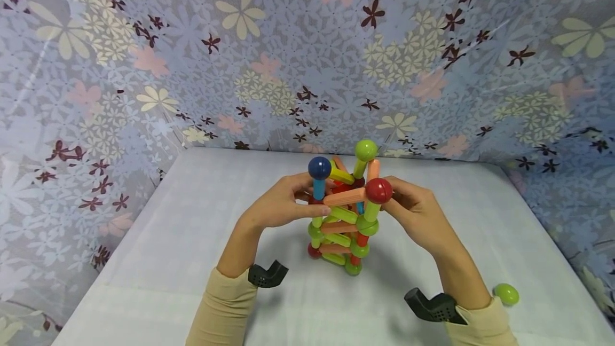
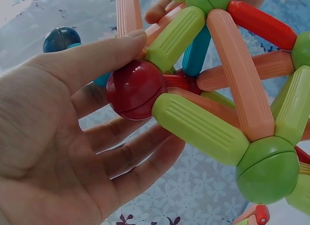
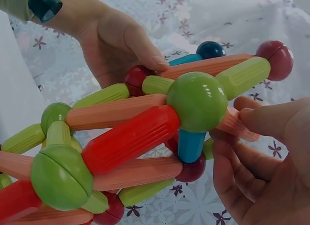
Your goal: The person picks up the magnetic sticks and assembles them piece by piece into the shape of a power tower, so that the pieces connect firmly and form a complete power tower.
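A tall tower of magnetic rods and balls [image 1: 338,227] stands on the white table in the head view. My left hand [image 1: 281,200] holds its upper left side. In the left wrist view, the left thumb lies by a dark red ball [image 2: 136,88] and the fingers reach behind it. My right hand [image 1: 415,212] is at the upper right side, behind a bright red ball [image 1: 379,190]. The right wrist view has its thumb and fingers pinching an orange rod [image 3: 238,126] beside a green ball [image 3: 197,102]. A blue ball [image 1: 319,167] tops the left column.
A loose green ball [image 1: 506,294] lies on the table [image 1: 158,260] near the right forearm. Behind the table hangs a flowered cloth [image 1: 307,57]. Black wrist-worn devices [image 1: 434,306] sit on both sleeves.
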{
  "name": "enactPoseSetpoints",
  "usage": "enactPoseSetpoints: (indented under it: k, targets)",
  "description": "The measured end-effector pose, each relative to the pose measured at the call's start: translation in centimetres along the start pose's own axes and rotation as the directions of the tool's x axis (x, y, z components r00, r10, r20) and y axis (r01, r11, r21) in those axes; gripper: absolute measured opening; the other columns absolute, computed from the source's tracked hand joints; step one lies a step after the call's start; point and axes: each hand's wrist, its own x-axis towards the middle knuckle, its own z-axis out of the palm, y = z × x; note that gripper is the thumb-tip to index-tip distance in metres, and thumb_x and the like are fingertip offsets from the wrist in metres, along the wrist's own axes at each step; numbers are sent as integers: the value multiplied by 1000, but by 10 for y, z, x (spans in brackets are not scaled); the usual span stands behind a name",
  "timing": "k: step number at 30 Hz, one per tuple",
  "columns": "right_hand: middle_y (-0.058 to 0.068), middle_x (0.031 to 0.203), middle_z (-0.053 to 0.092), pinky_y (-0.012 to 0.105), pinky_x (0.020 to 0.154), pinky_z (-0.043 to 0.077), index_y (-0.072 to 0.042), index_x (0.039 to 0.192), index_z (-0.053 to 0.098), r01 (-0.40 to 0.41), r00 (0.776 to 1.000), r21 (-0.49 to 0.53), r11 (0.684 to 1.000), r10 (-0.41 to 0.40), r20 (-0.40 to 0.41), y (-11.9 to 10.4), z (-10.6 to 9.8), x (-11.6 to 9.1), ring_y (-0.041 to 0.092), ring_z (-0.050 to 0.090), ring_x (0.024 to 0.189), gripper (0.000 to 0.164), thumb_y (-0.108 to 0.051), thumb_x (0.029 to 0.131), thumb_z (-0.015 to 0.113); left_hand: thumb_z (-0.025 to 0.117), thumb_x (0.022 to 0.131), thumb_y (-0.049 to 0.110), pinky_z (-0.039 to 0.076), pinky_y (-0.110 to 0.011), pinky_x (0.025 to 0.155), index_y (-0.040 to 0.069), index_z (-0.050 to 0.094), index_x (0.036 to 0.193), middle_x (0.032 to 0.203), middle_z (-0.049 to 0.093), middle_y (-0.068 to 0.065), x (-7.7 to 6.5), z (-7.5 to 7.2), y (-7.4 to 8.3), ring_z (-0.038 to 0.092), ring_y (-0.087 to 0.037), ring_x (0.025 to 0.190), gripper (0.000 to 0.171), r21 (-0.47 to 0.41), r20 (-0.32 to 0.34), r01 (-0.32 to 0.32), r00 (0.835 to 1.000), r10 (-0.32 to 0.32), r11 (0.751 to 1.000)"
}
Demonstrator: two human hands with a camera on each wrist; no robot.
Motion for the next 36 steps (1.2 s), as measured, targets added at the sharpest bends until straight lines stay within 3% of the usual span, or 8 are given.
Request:
enactPoseSetpoints:
  k: [8, 14, 18, 22, 25, 28, 32, 36]
  targets:
    - [1, 109, 63, 30, 77, 49, -16, 114, 65, 12, 999, -44, 999, -11, 34, -3, 6, 0, 21, 58, 93, 22, -4, 97, 56, 70, 86, -1, 49, -39, 88, -3, 62, 112, 114, 63, -12, 1, 1, 1, 59, -17, 101, 28, -2, -2, 1, 1000, -1, 1000]
    - [6, 109, 63, 29, 78, 52, -8, 121, 56, 26, 998, -26, 999, -25, 60, 1, -5, -2, 21, 61, 92, 28, 2, 95, 56, 70, 86, 0, 48, -40, 90, -6, 59, 120, 110, 63, -10, 0, -1, 0, 59, -17, 100, 36, -8, 16, 13, 1000, -13, 1000]
    - [7, 119, 54, 32, 77, 51, -10, 124, 42, -9, 980, -4, 1000, 10, 198, 3, -16, -6, 22, 59, 93, 42, 6, 90, 61, 72, 85, 2, 48, -39, 90, -2, 59, 122, 111, 63, -7, 2, -1, -14, 59, -17, 100, 39, -8, 27, 20, 999, -20, 1000]
    - [1, 123, 50, 34, 80, 51, -21, 134, 35, -84, 936, -91, 992, 110, 335, 1, -16, -9, 19, 56, 98, 64, -13, 85, 75, 75, 84, 9, 48, -36, 90, 6, 61, 118, 113, 62, -1, 4, -1, -32, 59, -15, 101, 37, 7, 34, 15, 999, -15, 1000]
    - [-7, 112, 58, 33, 76, 52, -26, 135, 36, -103, 928, -220, 970, 174, 330, 0, -9, -8, 13, 58, 92, 70, -29, 81, 80, 75, 85, 14, 49, -34, 89, 11, 59, 120, 116, 60, 1, 4, -3, -35, 58, -14, 103, 39, 6, 55, -3, 998, 3, 1000]
    - [-8, 99, 63, 32, 72, 52, -21, 128, 42, -82, 942, -324, 942, 180, 283, 2, -4, -5, 10, 61, 83, 60, -27, 81, 79, 76, 84, 16, 50, -34, 88, 12, 57, 124, 123, 54, -1, 2, -5, -34, 57, -16, 105, 44, 1, 76, -23, 997, 23, 1000]
    - [-8, 97, 65, 32, 71, 52, -18, 120, 46, -55, 960, -360, 931, 149, 238, 9, -4, -3, 8, 61, 79, 50, -13, 81, 77, 77, 83, 17, 50, -34, 87, 11, 57, 125, 125, 48, -2, -1, -8, -32, 57, -19, 104, 47, 4, 99, -28, 995, 27, 1000]
    - [-8, 101, 66, 32, 73, 51, -18, 121, 46, -44, 967, -336, 941, 124, 220, 17, -8, -2, 8, 61, 81, 50, -9, 82, 76, 78, 82, 18, 51, -35, 86, 12, 57, 125, 121, 50, 0, -3, -9, -30, 58, -18, 104, 48, -4, 122, -28, 992, 28, 1000]
